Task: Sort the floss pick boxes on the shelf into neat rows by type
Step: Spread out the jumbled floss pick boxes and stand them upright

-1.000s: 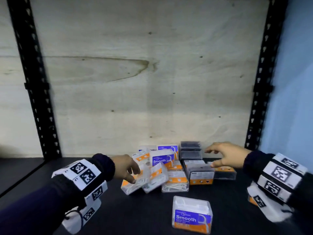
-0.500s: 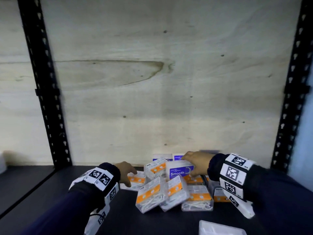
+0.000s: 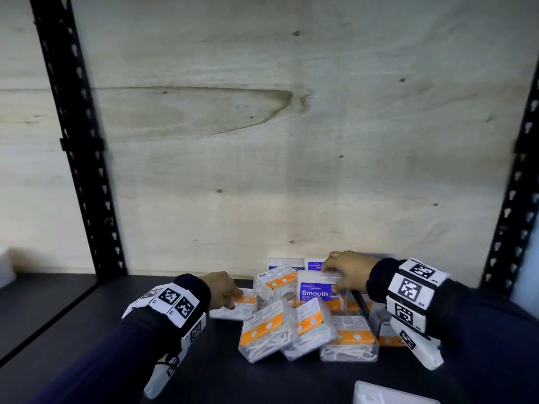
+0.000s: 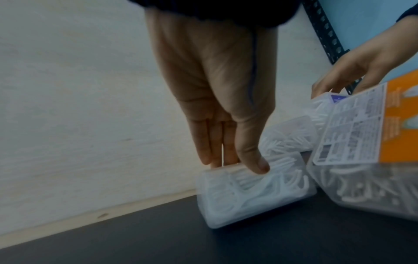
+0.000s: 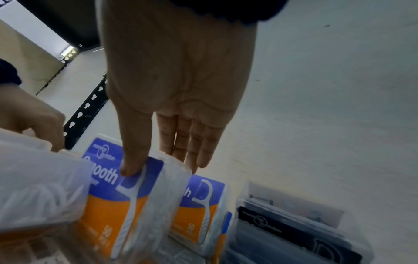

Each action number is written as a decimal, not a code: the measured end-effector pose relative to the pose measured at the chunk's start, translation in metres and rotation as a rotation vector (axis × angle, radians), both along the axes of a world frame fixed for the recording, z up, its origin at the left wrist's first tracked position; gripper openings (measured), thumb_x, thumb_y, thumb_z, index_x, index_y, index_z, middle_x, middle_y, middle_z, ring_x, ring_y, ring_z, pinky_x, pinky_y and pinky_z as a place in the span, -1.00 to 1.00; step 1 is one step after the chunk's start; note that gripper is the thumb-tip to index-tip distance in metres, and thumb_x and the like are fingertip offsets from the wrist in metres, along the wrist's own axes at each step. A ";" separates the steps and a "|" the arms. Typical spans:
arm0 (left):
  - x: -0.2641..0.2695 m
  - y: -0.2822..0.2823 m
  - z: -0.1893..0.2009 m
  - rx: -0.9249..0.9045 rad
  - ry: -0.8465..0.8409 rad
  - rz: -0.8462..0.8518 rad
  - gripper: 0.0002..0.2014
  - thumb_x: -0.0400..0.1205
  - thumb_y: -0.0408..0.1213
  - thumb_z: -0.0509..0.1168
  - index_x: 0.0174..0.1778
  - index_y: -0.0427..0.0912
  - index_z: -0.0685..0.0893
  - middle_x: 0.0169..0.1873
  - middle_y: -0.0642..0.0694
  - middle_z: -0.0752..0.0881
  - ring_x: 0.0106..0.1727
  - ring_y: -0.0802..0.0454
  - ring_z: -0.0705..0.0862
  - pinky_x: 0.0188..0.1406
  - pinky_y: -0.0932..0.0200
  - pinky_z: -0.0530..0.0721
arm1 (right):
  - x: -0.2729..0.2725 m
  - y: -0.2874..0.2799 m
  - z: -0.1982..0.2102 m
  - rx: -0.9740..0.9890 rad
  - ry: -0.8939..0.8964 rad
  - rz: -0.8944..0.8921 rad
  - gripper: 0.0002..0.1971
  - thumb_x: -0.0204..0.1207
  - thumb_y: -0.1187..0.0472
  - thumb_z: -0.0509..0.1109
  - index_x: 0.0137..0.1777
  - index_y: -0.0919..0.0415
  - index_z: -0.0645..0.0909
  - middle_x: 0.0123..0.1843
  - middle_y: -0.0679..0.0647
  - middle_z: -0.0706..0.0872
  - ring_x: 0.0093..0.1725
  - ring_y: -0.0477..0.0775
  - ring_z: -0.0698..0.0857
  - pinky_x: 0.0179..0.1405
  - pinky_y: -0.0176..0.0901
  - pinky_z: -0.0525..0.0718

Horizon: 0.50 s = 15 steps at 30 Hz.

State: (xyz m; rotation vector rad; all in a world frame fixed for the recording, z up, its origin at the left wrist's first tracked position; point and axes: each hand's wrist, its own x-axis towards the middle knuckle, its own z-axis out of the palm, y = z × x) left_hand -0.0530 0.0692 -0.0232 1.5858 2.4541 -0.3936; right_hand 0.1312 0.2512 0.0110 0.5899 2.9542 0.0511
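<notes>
— Both hands have closed in on the pile since a second ago?
— Yes: right hand (image 3: 348, 272) pinches the upright purple "Smooth" box (image 3: 319, 290); left hand (image 3: 223, 290) grips a clear orange-banded box (image 3: 233, 306) (pile's left edge) on the shelf (image 3: 87, 316)

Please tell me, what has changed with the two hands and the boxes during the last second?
The right hand left the boxes at the right of the pile, moved toward the middle and now grips the blue Smooth box between thumb and fingers. The left hand moved forward and took hold of the orange-label box at the pile's left edge. The tilted front boxes seem unmoved.
</notes>
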 end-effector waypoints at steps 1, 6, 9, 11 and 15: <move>-0.001 -0.003 0.002 0.020 -0.020 -0.006 -0.62 0.72 -0.28 0.10 0.48 -0.18 0.49 0.34 -0.25 0.64 0.36 -0.15 0.56 0.25 0.16 0.45 | 0.002 0.001 0.000 -0.003 -0.005 -0.011 -0.43 0.53 0.11 0.39 0.51 0.21 0.36 0.46 0.13 0.46 0.44 0.10 0.46 0.36 -0.17 0.42; -0.012 -0.018 0.008 0.075 -0.116 0.075 -0.63 0.75 -0.26 0.04 0.46 -0.22 0.50 0.45 -0.15 0.56 0.45 -0.08 0.50 0.37 0.22 0.40 | 0.013 0.008 -0.001 -0.021 -0.010 -0.070 -0.42 0.50 0.03 0.41 0.48 0.20 0.39 0.44 0.14 0.50 0.41 0.11 0.48 0.30 -0.21 0.44; -0.019 -0.021 0.010 0.083 -0.097 0.140 -0.62 0.73 -0.34 0.04 0.47 -0.19 0.49 0.45 -0.16 0.55 0.46 -0.08 0.49 0.39 0.17 0.41 | 0.018 0.010 -0.001 -0.050 -0.002 -0.118 -0.42 0.48 0.01 0.43 0.45 0.20 0.42 0.31 0.12 0.56 0.37 0.09 0.54 0.12 -0.22 0.45; -0.021 -0.021 0.009 0.130 -0.085 0.174 -0.62 0.72 -0.37 0.05 0.45 -0.15 0.51 0.42 -0.15 0.59 0.44 -0.08 0.52 0.38 0.16 0.44 | 0.019 0.009 -0.003 -0.057 0.000 -0.128 -0.45 0.49 0.03 0.42 0.43 0.21 0.44 0.31 0.12 0.58 0.35 0.09 0.57 0.10 -0.22 0.48; -0.021 -0.021 0.005 0.197 -0.118 0.228 -0.59 0.71 -0.07 0.11 0.28 -0.26 0.65 0.24 -0.21 0.71 0.11 -0.02 0.63 0.05 0.16 0.52 | 0.020 0.006 -0.006 -0.048 0.017 -0.114 -0.52 0.51 0.12 0.40 0.40 0.23 0.44 0.41 0.16 0.57 0.36 0.11 0.57 0.17 -0.17 0.52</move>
